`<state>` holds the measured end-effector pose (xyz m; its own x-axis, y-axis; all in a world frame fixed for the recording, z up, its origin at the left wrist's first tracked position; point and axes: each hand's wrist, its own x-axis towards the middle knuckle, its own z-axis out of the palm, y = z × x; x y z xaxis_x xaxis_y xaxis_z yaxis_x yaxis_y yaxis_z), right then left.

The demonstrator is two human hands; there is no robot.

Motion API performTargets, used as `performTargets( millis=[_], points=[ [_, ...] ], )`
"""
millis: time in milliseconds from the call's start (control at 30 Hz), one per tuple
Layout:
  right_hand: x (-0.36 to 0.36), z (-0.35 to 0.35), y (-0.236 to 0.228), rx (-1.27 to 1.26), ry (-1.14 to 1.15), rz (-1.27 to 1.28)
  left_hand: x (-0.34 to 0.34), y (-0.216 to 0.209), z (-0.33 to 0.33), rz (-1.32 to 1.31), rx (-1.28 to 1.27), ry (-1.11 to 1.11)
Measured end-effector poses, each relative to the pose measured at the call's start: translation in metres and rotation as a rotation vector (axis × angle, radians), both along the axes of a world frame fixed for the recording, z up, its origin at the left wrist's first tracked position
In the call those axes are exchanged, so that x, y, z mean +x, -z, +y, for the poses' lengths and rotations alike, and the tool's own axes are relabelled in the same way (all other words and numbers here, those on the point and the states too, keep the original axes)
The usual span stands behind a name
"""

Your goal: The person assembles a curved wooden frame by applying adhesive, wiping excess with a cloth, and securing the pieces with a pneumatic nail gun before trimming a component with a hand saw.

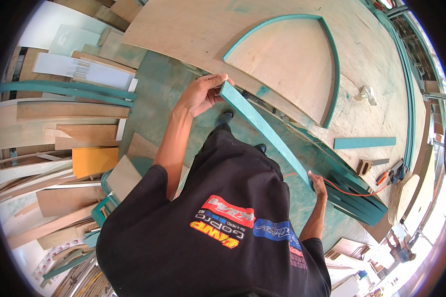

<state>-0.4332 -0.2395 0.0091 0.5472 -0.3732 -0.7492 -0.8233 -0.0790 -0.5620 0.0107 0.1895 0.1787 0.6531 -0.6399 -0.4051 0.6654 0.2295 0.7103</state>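
A long, narrow teal wooden strip [262, 129] slants across in front of me, above the floor and apart from the table. My left hand [204, 94] is closed around its upper-left end, thumb on top. At the lower-right end, my right hand [318, 184] grips it with the fingers partly hidden. Beyond the strip, a plywood-topped table [183, 29] carries a teal curved frame [337, 64] with a pointed corner. A shorter teal strip [364, 143] lies flat on the table to the right.
Near the table's right side are a handsaw [365, 167], orange-handled pliers [381, 178] and a crumpled wrapper [367, 95]. Teal boards [357, 205] are stacked below, crossed by an orange cord [342, 190]. Wood offcuts [74, 110] crowd the left. Another person [402, 251] is far off right.
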Motion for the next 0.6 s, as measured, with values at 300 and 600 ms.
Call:
performTargets(
  millis=[300, 600],
  points=[
    [-0.023, 0.07, 0.049, 0.38, 0.081, 0.048, -0.015, -0.058, -0.009, -0.097, -0.164, 0.074],
    [-0.045, 0.084, 0.068, 0.319, 0.226, -0.034, -0.026, -0.045, -0.01, -0.075, -0.086, -0.004]
  ],
)
